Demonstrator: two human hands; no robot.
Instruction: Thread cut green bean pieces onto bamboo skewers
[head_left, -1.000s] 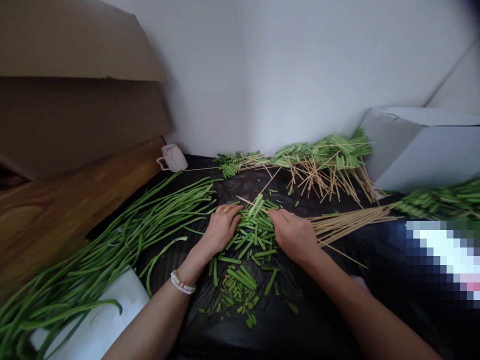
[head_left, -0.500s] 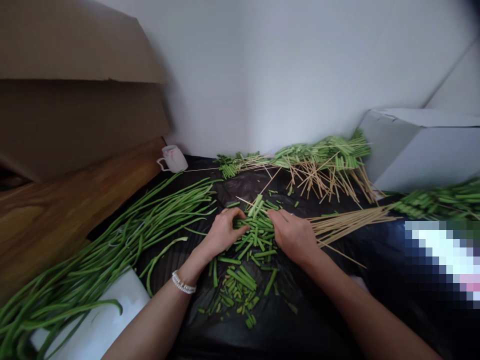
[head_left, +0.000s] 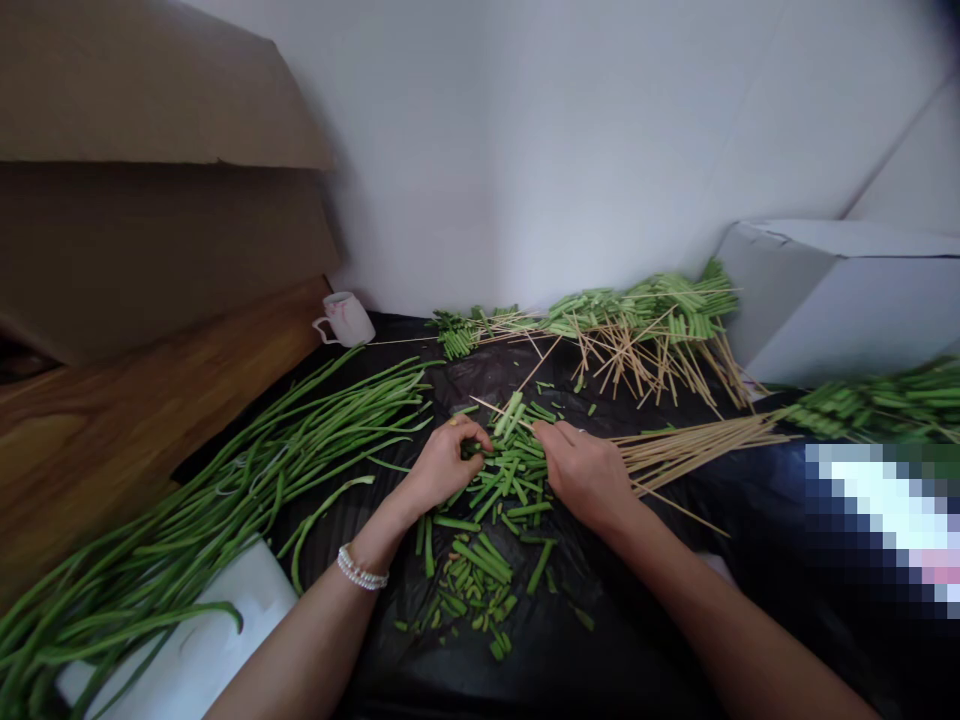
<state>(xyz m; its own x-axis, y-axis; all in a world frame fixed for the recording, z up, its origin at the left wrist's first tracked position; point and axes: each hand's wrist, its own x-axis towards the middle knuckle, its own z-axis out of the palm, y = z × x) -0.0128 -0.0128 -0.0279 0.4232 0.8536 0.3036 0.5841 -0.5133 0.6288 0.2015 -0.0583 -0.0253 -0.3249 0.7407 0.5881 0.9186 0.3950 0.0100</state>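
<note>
On black plastic [head_left: 600, 670], the right hand [head_left: 589, 468] grips a skewer [head_left: 487, 405]; the left hand [head_left: 441, 466] curls loosely, unclosed, beside green pieces [head_left: 530, 508]

Illumination dim, cool. White wall [head_left: 600, 140] palest mid-frame; light apparently from above, source uncertain. Cardboard box [head_left: 157, 260] front in shadow. Faint sheen on black plastic sheet [head_left: 585, 670]. Edges stretched; skewered green pieces [head_left: 889, 400] at right soft; mosaic patch [head_left: 885, 520] lower right, detail lost.

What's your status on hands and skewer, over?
Right hand gripping thin pale wooden skewer, light-green stem pieces on it. Left hand curled at cut green stem pile, grip unclear. Skewer tip unobstructed.
</note>
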